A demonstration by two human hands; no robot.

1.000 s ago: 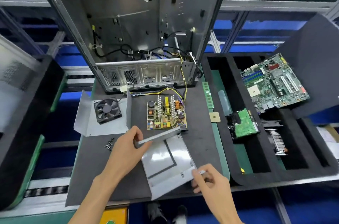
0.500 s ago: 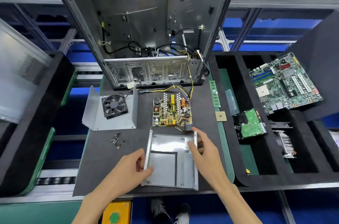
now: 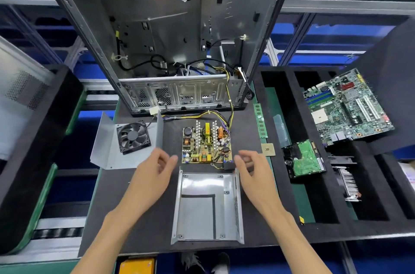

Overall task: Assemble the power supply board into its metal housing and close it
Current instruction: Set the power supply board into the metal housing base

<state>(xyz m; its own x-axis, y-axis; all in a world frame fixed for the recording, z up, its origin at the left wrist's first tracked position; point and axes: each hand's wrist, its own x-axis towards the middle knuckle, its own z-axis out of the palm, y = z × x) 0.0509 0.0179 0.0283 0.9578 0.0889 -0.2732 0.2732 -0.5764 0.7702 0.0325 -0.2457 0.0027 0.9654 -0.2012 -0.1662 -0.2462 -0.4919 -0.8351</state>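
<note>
The power supply board (image 3: 206, 144) lies on the black mat, its yellow and black wires running up into the open computer case. Just in front of it sits the grey metal housing base (image 3: 207, 208), a U-shaped tray lying flat with its side walls up and nothing in it. The housing cover (image 3: 105, 148) with a black fan (image 3: 133, 137) on it lies to the left. My left hand (image 3: 155, 170) hovers left of the board, fingers relaxed, holding nothing. My right hand (image 3: 251, 168) hovers right of the board near the tray's far right corner, also holding nothing.
The open computer case (image 3: 166, 49) stands behind the board. A black foam tray (image 3: 280, 184) on the right holds a motherboard (image 3: 347, 106), a hard drive (image 3: 303, 160), a RAM stick (image 3: 260, 121) and a heatsink (image 3: 349, 184). A CPU chip (image 3: 268, 149) lies beside my right hand. A side panel leans at far left.
The housing base was turned and set flat on the mat in front of the board. Both hands have let go of it and moved up to either side of the board.
</note>
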